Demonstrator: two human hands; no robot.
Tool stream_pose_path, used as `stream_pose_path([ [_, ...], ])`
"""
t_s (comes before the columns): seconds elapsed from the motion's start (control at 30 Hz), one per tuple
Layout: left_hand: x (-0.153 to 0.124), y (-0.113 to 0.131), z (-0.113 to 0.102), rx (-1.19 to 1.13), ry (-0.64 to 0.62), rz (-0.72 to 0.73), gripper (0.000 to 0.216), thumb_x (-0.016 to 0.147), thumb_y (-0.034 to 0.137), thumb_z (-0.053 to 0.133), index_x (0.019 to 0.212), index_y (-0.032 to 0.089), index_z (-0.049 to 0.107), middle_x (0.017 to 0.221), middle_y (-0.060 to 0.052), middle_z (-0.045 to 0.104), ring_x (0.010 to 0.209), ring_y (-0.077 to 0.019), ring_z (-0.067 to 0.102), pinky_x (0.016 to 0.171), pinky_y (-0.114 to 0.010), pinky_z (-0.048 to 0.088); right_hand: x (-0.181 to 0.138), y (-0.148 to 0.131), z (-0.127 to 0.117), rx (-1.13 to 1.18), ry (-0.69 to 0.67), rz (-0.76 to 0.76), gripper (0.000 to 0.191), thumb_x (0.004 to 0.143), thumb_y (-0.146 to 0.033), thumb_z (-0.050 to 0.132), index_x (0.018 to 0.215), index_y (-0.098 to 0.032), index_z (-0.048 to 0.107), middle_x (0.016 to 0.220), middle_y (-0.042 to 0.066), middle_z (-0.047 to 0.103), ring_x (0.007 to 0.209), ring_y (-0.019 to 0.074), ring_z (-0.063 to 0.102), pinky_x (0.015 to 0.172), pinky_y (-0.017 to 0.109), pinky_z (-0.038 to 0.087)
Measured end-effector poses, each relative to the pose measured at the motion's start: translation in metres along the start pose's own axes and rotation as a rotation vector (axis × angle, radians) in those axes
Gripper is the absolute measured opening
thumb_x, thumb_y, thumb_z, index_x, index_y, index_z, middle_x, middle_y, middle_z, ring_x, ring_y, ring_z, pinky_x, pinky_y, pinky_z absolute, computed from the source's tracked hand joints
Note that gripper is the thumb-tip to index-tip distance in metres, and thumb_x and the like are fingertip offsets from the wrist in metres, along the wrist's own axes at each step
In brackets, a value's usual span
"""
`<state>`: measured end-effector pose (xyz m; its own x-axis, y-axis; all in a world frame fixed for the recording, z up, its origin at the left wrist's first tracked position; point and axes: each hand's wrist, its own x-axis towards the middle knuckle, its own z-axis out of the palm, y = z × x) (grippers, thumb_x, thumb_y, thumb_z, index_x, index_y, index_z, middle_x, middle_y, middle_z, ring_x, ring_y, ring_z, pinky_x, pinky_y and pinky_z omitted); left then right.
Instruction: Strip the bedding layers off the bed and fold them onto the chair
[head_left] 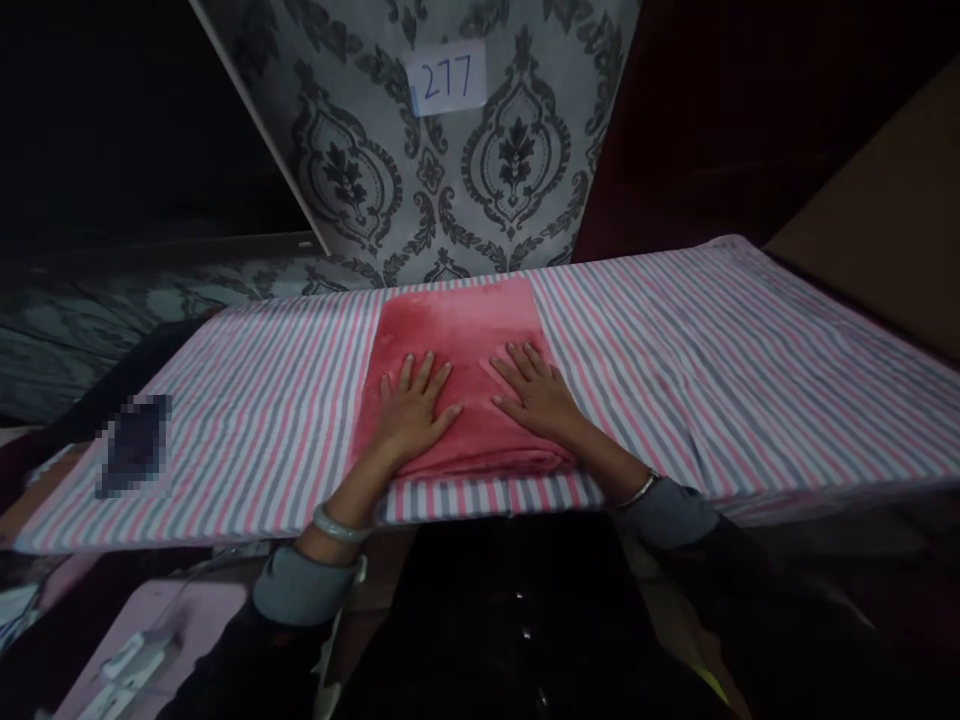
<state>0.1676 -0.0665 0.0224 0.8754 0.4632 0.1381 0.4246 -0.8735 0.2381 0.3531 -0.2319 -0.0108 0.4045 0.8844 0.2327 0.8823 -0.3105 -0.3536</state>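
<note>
A folded red plush blanket point(457, 320) lies flat in the middle of the striped cloth, its layered folds showing along the near edge. On its left half rests my left hand point(414, 408), palm down with the fingers spread. My right hand point(536, 392) lies likewise on the right half, fingers apart and pointing away from me. Both hands touch the top of the blanket and grip nothing.
A pink, grey and white striped cloth point(675, 370) covers the table. At its left end is a blurred dark object point(135, 447). Patterned wallpaper point(517, 160) behind carries a paper marked 277 point(448, 78). Lower left, a white power strip point(131, 670) sits on a pink surface point(187, 610).
</note>
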Motion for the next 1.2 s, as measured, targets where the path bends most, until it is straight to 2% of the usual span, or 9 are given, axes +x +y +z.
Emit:
stream_pose_path([
  [0.2,0.007,-0.001,-0.002,-0.002,-0.040,-0.007,0.071,0.093,0.058,0.053,0.157,0.032,0.037,0.169,-0.007,0.021,0.157,-0.0380,0.007,0.121,-0.069,0.005,0.006,0.004,0.000,0.040,-0.001,0.003,0.067,0.098,-0.059,0.050,0.158,-0.033,0.037,0.169,0.005,0.018,0.155,0.0349,0.011,0.117,0.067,0.023],
  [0.37,0.006,-0.004,-0.011,-0.115,-0.010,-0.030,0.062,0.091,0.049,0.061,0.149,0.033,0.049,0.165,-0.006,0.033,0.156,-0.0351,0.015,0.123,-0.064,0.006,0.004,0.017,-0.009,0.250,-0.014,-0.042,0.059,0.096,-0.054,0.053,0.150,-0.028,0.051,0.165,0.006,0.029,0.154,0.0318,0.016,0.122,0.061,0.020],
  [0.5,-0.013,0.013,-0.021,-0.278,0.146,0.010,0.041,0.091,0.040,0.060,0.129,0.026,0.067,0.143,-0.011,0.061,0.141,-0.0350,0.046,0.121,-0.057,0.025,-0.044,0.021,-0.028,0.553,0.105,0.015,0.048,0.097,-0.054,0.049,0.132,-0.026,0.067,0.152,0.007,0.051,0.146,0.0256,0.039,0.122,0.048,0.029],
  [0.6,-0.036,0.046,-0.016,-0.355,0.265,0.191,0.033,0.093,0.039,0.058,0.119,0.022,0.070,0.122,-0.013,0.071,0.120,-0.0314,0.061,0.109,-0.048,0.043,-0.091,0.008,-0.034,0.637,0.316,0.156,0.043,0.096,-0.053,0.053,0.124,-0.026,0.070,0.139,0.009,0.062,0.132,0.0255,0.054,0.112,0.043,0.043],
  [0.7,-0.052,0.080,0.000,-0.312,0.302,0.341,0.025,0.093,0.036,0.060,0.110,0.021,0.069,0.115,-0.013,0.070,0.111,-0.0294,0.063,0.098,-0.046,0.048,-0.119,-0.008,-0.029,0.647,0.430,0.182,0.037,0.093,-0.049,0.059,0.118,-0.025,0.070,0.127,0.011,0.067,0.119,0.0264,0.061,0.098,0.041,0.053],
  [0.8,-0.053,0.100,0.016,-0.207,0.307,0.346,0.020,0.093,0.027,0.056,0.109,0.019,0.067,0.115,-0.015,0.068,0.109,-0.0305,0.062,0.090,-0.046,0.049,-0.122,-0.015,-0.022,0.625,0.458,0.164,0.031,0.091,-0.044,0.059,0.113,-0.024,0.069,0.116,0.011,0.070,0.109,0.0259,0.065,0.095,0.042,0.054],
  [0.93,-0.046,0.104,0.021,-0.129,0.287,0.329,0.032,0.090,0.016,0.053,0.120,0.020,0.063,0.118,-0.015,0.066,0.110,-0.0311,0.060,0.091,-0.048,0.049,-0.112,-0.017,-0.016,0.582,0.516,0.202,0.026,0.092,-0.039,0.053,0.108,-0.024,0.069,0.107,0.010,0.071,0.101,0.0252,0.066,0.089,0.040,0.054],
  [1.07,-0.041,0.101,0.018,-0.130,0.289,0.360,0.025,0.094,0.018,0.050,0.112,0.021,0.065,0.107,-0.013,0.068,0.101,-0.0278,0.062,0.090,-0.044,0.051,-0.109,-0.023,-0.016,0.557,0.586,0.225,0.024,0.092,-0.034,0.050,0.104,-0.023,0.067,0.100,0.010,0.070,0.091,0.0244,0.065,0.079,0.039,0.055],
  [1.2,-0.037,0.102,0.017,-0.124,0.317,0.371,0.019,0.097,0.023,0.048,0.102,0.021,0.066,0.098,-0.011,0.068,0.096,-0.0266,0.062,0.086,-0.042,0.051,-0.106,-0.035,-0.014,0.376,0.610,0.137,0.035,0.085,-0.034,0.058,0.116,-0.022,0.065,0.112,0.012,0.065,0.108,0.0290,0.058,0.095,0.046,0.051],
])
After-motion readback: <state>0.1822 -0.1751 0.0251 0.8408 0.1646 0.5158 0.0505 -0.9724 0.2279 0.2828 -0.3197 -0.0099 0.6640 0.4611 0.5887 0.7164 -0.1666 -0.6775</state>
